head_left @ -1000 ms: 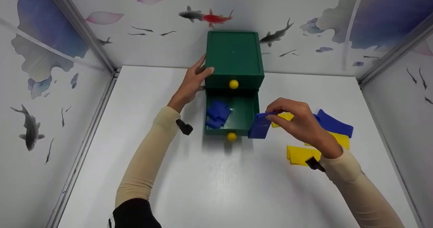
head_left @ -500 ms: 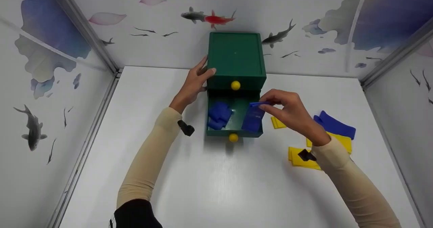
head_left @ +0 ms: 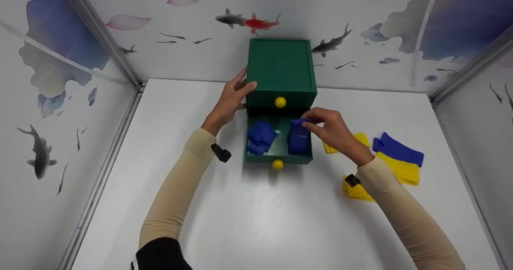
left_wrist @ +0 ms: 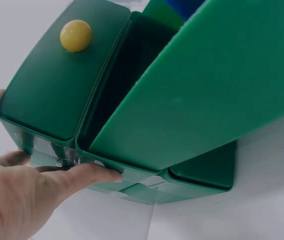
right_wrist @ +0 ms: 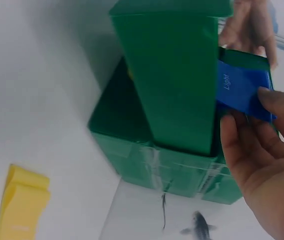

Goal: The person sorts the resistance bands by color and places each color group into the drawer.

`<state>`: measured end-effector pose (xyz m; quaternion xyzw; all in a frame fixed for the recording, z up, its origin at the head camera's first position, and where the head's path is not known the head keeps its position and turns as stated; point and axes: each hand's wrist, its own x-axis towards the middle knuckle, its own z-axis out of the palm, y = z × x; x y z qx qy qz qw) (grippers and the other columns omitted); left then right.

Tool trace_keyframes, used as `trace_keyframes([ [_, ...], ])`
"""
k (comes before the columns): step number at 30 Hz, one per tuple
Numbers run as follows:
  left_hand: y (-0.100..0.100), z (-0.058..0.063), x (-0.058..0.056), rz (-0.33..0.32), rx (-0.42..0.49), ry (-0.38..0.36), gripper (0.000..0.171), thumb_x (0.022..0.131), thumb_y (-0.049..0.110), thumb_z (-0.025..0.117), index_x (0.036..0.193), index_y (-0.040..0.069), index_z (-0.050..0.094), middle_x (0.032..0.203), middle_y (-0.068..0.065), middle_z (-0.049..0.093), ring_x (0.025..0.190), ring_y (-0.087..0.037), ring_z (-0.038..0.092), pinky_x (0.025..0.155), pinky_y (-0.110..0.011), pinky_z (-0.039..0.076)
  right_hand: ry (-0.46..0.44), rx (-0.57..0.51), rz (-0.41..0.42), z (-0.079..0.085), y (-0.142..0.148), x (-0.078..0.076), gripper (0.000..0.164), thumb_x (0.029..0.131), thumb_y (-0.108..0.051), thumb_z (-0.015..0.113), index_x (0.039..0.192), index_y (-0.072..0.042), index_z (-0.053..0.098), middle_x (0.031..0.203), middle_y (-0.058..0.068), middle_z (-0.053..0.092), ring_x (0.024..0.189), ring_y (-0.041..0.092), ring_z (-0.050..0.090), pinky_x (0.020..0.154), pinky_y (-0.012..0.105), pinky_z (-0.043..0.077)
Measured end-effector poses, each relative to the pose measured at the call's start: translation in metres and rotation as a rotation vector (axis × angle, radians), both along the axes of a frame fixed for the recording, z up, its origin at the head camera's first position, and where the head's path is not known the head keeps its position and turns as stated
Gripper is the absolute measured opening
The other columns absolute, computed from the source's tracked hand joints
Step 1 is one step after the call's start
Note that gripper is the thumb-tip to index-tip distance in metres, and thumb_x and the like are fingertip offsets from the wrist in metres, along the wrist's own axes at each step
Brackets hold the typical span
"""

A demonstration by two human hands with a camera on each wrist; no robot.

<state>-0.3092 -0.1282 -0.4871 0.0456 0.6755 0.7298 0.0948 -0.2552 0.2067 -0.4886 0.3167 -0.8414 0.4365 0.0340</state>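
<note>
A green cabinet with yellow knobs stands against the back wall, its middle drawer pulled out. My left hand rests on the cabinet's left side, thumb by the top front edge; the left wrist view shows its fingers lying along the side wall. Between thumb and fingers, my right hand pinches the top end of a folded blue resistance band, which hangs down into the drawer's right part. "Light" is printed on this band in the right wrist view. Other blue bands lie folded at the drawer's left.
To the right on the white table lie folded yellow bands, partly behind my right forearm, with a blue band beside them. Another yellow band lies nearest the cabinet in the right wrist view. White panel walls close in the table.
My right hand has carried the blue band leftward, from outside the drawer's right edge to inside it. My left hand has stayed on the cabinet.
</note>
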Motion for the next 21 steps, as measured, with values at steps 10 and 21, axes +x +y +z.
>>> trace_keyframes([
  [10,0.001,0.001,0.001,0.001,-0.005,-0.002,0.082,0.108,0.044,0.071,0.176,0.035,0.027,0.181,-0.009,0.027,0.164,-0.030,0.035,0.119,-0.076,0.038,0.133,-0.020,-0.140,-0.004,0.020,0.001,0.020,0.103,0.003,0.074,0.123,0.000,0.078,0.120,0.013,0.079,0.106,0.029,0.075,0.095,0.021,0.058],
  [21,-0.003,-0.001,0.000,-0.008,-0.011,-0.012,0.082,0.108,0.046,0.070,0.176,0.036,0.027,0.181,-0.006,0.028,0.163,-0.029,0.035,0.120,-0.075,0.037,-0.015,-0.020,-0.379,-0.047,0.095,-0.001,0.017,0.107,-0.005,0.072,0.122,-0.001,0.079,0.119,0.013,0.079,0.104,0.005,0.067,0.094,0.010,0.050],
])
